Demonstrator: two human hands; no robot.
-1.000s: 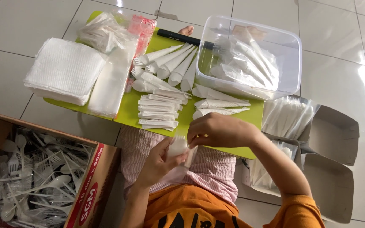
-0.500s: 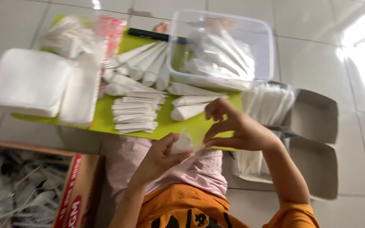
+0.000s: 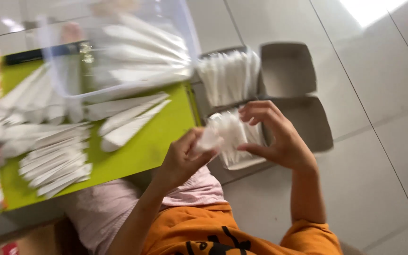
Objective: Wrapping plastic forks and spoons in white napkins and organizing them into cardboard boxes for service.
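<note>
White wrapped bundle [image 3: 223,134] pinched by left hand [image 3: 182,158] and right hand [image 3: 275,137] | beside green board [image 3: 152,146]: many wrapped packets [image 3: 55,163] | box [image 3: 284,94] probably part-filled

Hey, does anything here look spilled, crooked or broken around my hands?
Nothing stands out. Both hands, left hand and right hand, hold a white wrapped piece over the grey cardboard box. White packets lie in rows on the green board. The picture is blurred, so small damage would not show.
</note>
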